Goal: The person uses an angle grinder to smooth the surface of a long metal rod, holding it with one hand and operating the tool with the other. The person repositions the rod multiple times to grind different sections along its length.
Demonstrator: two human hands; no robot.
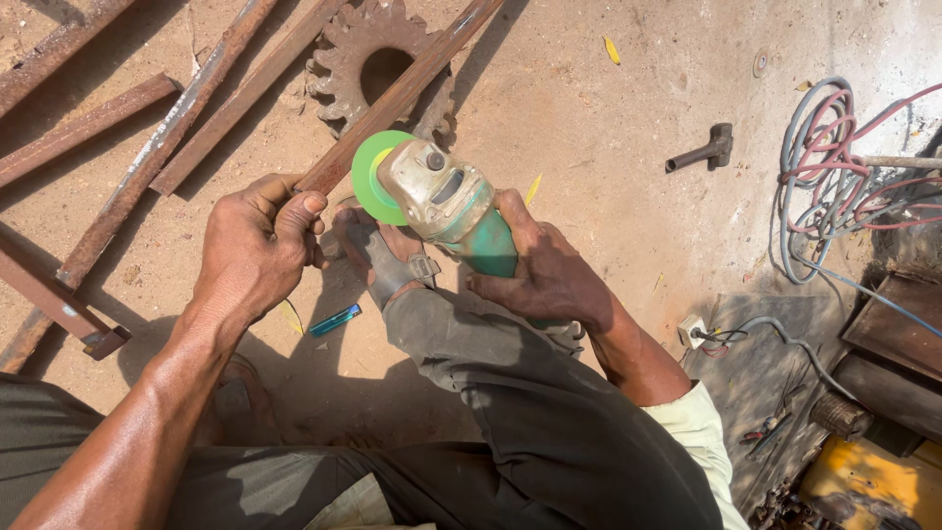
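1. Left hand [257, 245]: closed around the near end of a rusty bar [397, 98]; the thumb is laid over the top of the bar, the fingers are wrapped under it.
2. Right hand [545, 275]: closed around the green body of a grinder [446, 201]; the fingers are curled beneath the body and only partly seen.
3. Grinder: held at the scene's centre, its green disc [371, 177] turned to the left and set just beside the bar, close to the left thumb; contact between disc and bar cannot be told; no sparks are seen.
4. Bar: slanted from the left hand up to the far right, laid across a rusty gear [378, 69] on the ground; a sandalled foot [383, 255] is placed just under the held end.
5. Step in hand, as judged: the bar is steadied and the disc is lined up at its near end; a cut or a grind appears about to be begun rather than under way.
6. Next move, as judged: a firm hold on the bar is called for, the thumb to be kept clear of the disc, the disc to be brought squarely onto the metal.
7. Surroundings: more rusty bars [157, 137] are laid far left; a hammer [702, 149] and coiled cables [844, 167] are seen far right; a blue lighter [336, 320] is seen near the foot.
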